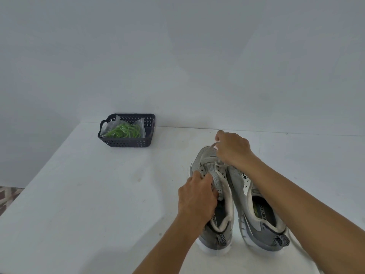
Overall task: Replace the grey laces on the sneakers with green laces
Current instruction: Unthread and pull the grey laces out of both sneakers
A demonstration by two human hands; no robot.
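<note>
1. Two grey sneakers are seen side by side on a white table (pixel 79 194), heels toward the camera and toes pointing away.
2. The left sneaker (pixel 215 194) is being worked on by both hands; the right sneaker (pixel 262 214) stands just beside it, touching or nearly touching along the inner side.
3. The left hand (pixel 196 196) is curled over the left sneaker's upper at the left eyelet row, with the fingers closed on the tongue area; the sneaker is gripped there.
4. The right hand (pixel 233 149) is held above the toe end of the left sneaker, its fingers pinched on a strand of grey lace (pixel 212 145) that is drawn up and away from the eyelets.
5. More of the lace is seen crossing the lower eyelets under the right hand; the upper eyelets near the left hand appear unlaced.
6. The right forearm passes over the front of the right sneaker, so its lacing is hidden and its state cannot be told.
7. A pale strand is seen running off the table edge beside the right sneaker's heel.
8. A dark perforated basket (pixel 138 143) is placed at the far edge of the table, against the wall (pixel 177 56), well apart from the sneakers.
9. The green laces (pixel 124 131) are held inside the basket, in a clear plastic bag (pixel 107 127).
10. A patterned floor (pixel 7 196) is visible at the left edge, beyond the table.
</note>
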